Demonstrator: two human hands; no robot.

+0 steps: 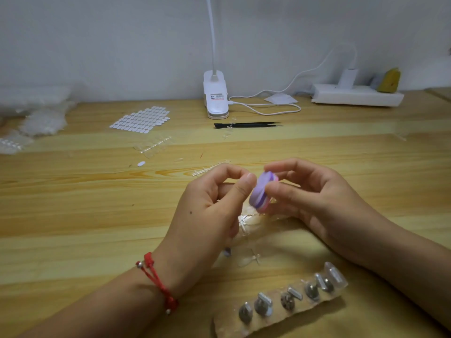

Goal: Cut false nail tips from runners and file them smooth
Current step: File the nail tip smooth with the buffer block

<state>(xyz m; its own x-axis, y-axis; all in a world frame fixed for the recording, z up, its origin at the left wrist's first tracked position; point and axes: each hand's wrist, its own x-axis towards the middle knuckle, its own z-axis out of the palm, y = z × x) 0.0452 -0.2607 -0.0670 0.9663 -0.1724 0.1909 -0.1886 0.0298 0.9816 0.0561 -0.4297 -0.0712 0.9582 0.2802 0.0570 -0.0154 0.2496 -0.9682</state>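
My right hand pinches a small purple and pink file block between thumb and fingers, above the middle of the wooden table. My left hand is beside it, thumb and forefinger pinched together against the block's left face; whatever they hold is too small to see. Under the hands lies a clear bag of nail tips on runners. A clear nail tip still on its runner lies below the bag. More runners lie farther back, and bare runner pieces just beyond my left hand.
A clear strip with several metal nail stands lies at the front right. Behind are a sheet of white oval tabs, black tweezers, a white clip lamp with its cable, a power strip, and bags of clear tips at the left.
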